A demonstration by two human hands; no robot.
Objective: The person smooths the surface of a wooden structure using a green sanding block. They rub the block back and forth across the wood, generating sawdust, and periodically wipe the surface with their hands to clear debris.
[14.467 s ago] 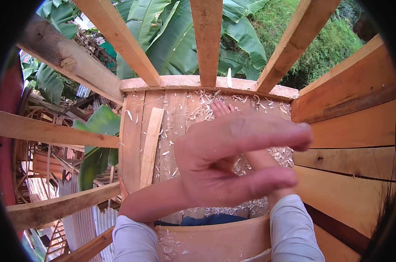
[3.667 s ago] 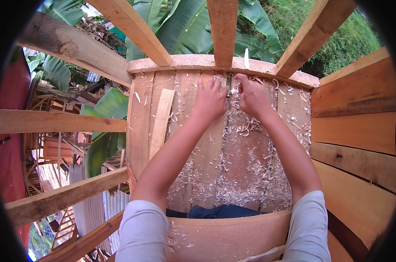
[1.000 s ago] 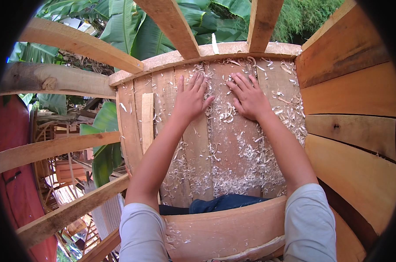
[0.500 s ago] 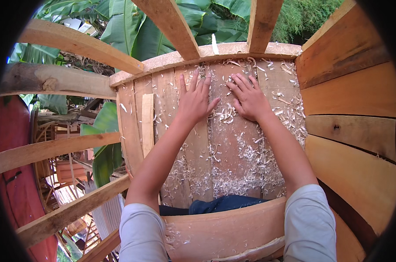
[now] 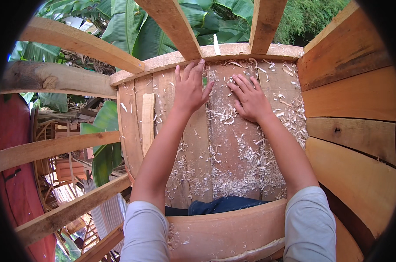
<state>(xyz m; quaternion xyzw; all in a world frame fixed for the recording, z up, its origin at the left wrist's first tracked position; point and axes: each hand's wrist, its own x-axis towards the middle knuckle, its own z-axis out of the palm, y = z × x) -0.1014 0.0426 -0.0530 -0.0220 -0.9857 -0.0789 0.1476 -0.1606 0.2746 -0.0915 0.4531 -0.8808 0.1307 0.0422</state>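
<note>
Lying between hands (image 5: pixel 253 102) (both unclenched, outstretched): curled wood shavings (image 5: pixel 226 116) on planks (image 5: pixel 197 139).

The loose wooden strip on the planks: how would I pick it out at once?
Start at the big planked surface strewn with wood shavings, then look left of the person's left hand. There lies the wooden strip, running roughly along the planks. Unlike them, it is narrower, paler and sits on top.

Both arms (image 5: pixel 163 155) reach forward, left hand (image 5: pixel 189 91) and right hand (image 5: pixel 252 103) palm-down, fingers (image 5: pixel 188 70) extended.
</note>
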